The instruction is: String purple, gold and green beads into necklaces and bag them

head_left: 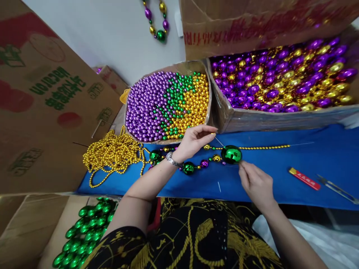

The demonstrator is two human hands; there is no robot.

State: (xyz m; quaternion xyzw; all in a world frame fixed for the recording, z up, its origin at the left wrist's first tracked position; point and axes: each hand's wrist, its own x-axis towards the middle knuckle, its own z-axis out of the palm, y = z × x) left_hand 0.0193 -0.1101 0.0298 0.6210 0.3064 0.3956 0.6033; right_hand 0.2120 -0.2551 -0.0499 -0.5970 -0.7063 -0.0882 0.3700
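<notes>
My left hand (196,140), a watch on its wrist, pinches a thin pale thread (219,141) between thumb and fingers. The thread runs down to a large shiny green bead (231,154). At that bead's lower right edge, the fingertips of my right hand (256,185) are pressed together; what lies between them is hidden. Beneath and beside my left forearm lies a strand of green, purple and gold beads, with a green bead (189,168) and a purple bead (204,163) showing. A row of small gold beads (263,148) extends to the right on a thin line.
Behind my hands stand a box of small beads (168,104) and a box of larger purple and gold beads (280,80). Gold bead strands (112,155) lie left on the blue cloth (260,136). A red-and-yellow packet (304,178) and thread snips (336,188) lie right. Green beads (84,231) sit lower left.
</notes>
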